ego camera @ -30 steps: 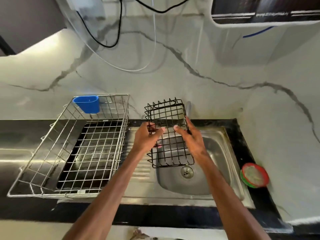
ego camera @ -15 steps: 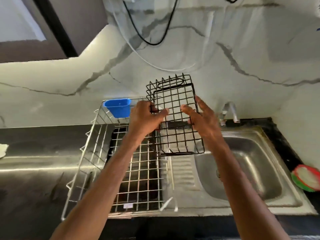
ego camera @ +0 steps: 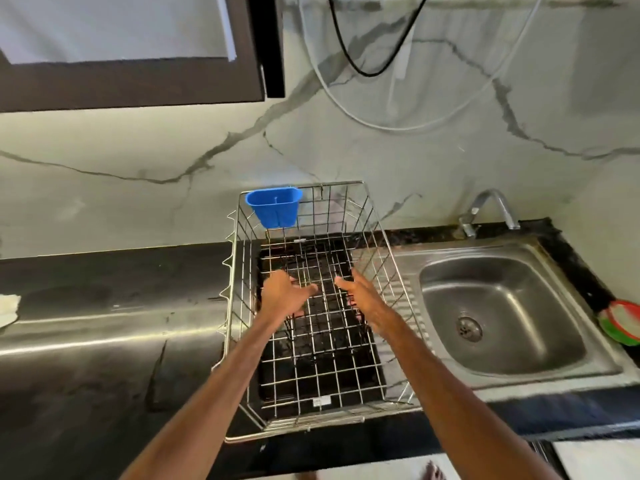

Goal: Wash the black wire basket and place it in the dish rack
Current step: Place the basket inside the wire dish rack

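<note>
Head view: dish rack [ego camera: 241, 271] sits centre on the dark counter [ego camera: 104, 323], with a black tray [ego camera: 346, 382] under its wire floor. Rack top is fully open and its walls flare outward, so there is free room above. Both forearms come in over the rack's near rim. The near half of the rack floor is bare wire. A blue cup [ego camera: 275, 207] hangs on the rack's far left corner, apart from the hands.

Just right of the rack is the sink [ego camera: 519, 327], its ribbed drainboard partly under the rack's right wall. The tap [ego camera: 491, 206] stands behind the sink. Far left of the rack, a white cloth [ego camera: 7, 306] lies at the counter edge.

The black wire basket [ego camera: 323, 308] is inside the rack, low over the far half of its floor, between the two hands. It is blurred and hard to separate from the dark tray, so I cannot tell if it touches the floor.

Left hand [ego camera: 284, 296] is on the basket's left side, fingers [ego camera: 298, 310] curled down round the wires, thumb stretched inward. Right hand [ego camera: 363, 299] mirrors it on the right side, fingers [ego camera: 355, 304] hooked over the edge, thumb pointing in. Both are grasping the basket, not released.
</note>
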Demonstrator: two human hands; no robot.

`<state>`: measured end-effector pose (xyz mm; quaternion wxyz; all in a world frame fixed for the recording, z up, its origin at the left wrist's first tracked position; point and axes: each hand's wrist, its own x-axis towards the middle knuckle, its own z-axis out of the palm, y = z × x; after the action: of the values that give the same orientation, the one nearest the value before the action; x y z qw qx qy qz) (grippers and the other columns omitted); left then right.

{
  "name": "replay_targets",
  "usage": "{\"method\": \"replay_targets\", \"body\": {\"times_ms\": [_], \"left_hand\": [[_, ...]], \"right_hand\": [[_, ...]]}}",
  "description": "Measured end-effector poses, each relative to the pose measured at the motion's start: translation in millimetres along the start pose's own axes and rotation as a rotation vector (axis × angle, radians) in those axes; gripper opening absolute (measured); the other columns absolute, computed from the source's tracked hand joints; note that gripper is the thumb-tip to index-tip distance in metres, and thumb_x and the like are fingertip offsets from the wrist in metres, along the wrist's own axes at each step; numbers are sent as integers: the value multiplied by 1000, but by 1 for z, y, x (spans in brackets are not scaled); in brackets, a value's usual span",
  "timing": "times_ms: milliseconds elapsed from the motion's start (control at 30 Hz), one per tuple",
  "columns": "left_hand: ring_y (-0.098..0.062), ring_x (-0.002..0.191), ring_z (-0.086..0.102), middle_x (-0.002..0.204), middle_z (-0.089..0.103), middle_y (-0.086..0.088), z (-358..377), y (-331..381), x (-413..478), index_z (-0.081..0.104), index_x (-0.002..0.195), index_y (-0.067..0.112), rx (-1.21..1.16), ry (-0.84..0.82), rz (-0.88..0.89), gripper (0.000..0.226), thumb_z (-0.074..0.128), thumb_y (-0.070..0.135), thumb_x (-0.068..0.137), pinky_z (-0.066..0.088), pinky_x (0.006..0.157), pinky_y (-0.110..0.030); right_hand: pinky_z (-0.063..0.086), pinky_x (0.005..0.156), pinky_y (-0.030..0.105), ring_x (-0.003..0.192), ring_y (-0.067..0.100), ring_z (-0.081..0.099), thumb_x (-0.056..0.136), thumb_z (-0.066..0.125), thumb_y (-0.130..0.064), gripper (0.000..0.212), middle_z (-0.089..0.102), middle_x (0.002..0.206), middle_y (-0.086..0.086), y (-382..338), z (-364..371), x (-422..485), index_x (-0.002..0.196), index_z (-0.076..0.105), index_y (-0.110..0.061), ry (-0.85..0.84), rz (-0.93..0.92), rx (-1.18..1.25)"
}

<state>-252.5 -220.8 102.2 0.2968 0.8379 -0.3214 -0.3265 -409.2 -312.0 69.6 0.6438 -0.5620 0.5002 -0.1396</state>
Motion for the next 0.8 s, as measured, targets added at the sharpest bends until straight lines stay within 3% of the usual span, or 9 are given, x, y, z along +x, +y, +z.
{"method": "replay_targets", "body": {"times_ms": [100, 267, 367, 467, 667, 733, 800], "left_hand": [[1, 35, 58, 57, 63, -2, 11, -17, 6, 67, 90, -4, -5, 8, 7, 32, 80, 25, 91, 42, 39, -10], [-8, 49, 70, 64, 71, -4, 22, -33, 17, 68, 104, -5, -26, -21, 3, 36, 79, 27, 92, 51, 45, -16], [-13, 55, 74, 64, 71, -6, 25, -42, 24, 69, 100, -5, -24, -58, -11, 31, 78, 23, 92, 62, 56, -32], [-13, 57, 75, 77, 73, -8, 22, -44, 32, 66, 111, -7, -33, -84, -10, 37, 79, 21, 91, 60, 55, -27], [-29, 70, 75, 77, 69, -13, 17, -39, 36, 62, 82, 4, 39, -94, 9, 24, 76, 19, 94, 65, 73, -39], [-23, 62, 66, 73, 68, -12, 16, -40, 36, 63, 85, 4, 109, -102, 25, 25, 75, 23, 95, 63, 70, -39], [-18, 60, 56, 71, 61, -6, 11, -35, 33, 53, 80, 13, 159, -117, 43, 29, 73, 24, 97, 59, 63, -33]], "right_hand": [[17, 121, 54, 152, 31, 20, 101, 58, -39, 74, 8, 169, 8, 4, 9, 8, 161, 16, -27, -13, 49, -11], [20, 120, 51, 151, 32, 22, 102, 58, -27, 73, 11, 169, 10, 12, 15, 18, 162, 17, -23, -11, 83, 17], [20, 120, 53, 151, 33, 23, 101, 60, -31, 74, 12, 168, 11, 21, 19, 23, 161, 18, -24, 12, 96, 8], [23, 119, 54, 149, 35, 29, 96, 66, -37, 78, 18, 167, 12, 27, 17, 28, 160, 22, -26, 28, 106, 13], [38, 109, 59, 145, 38, 36, 90, 72, -43, 81, 26, 165, 13, 25, 16, 30, 158, 30, -25, 62, 94, -49], [43, 104, 55, 143, 37, 39, 91, 71, -46, 79, 27, 164, 12, 24, 16, 30, 157, 33, -24, 74, 67, -93], [47, 102, 50, 139, 34, 45, 92, 69, -47, 74, 35, 160, 12, 29, 14, 28, 155, 37, -22, 116, 40, -132]]}}
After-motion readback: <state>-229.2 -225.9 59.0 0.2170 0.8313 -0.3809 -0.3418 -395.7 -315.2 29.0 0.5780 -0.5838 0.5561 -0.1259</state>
